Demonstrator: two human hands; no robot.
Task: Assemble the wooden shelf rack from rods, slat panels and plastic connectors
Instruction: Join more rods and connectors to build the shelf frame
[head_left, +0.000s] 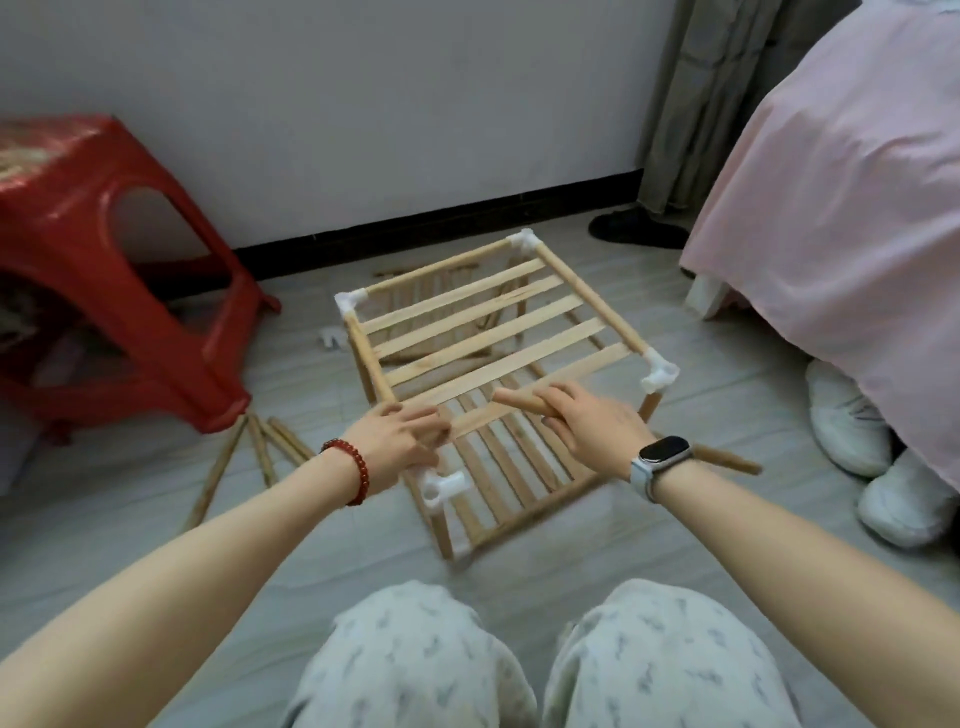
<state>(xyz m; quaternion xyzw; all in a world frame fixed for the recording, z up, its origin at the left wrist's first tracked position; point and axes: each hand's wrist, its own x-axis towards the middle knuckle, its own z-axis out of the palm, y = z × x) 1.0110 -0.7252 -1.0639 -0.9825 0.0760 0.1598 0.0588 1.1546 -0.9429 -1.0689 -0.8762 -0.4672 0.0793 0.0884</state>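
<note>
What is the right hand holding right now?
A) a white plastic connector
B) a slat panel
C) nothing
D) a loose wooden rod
D: the right hand has its fingers curled round a loose wooden rod, whose two ends stick out on either side of the hand, above the partly built rack.
</note>
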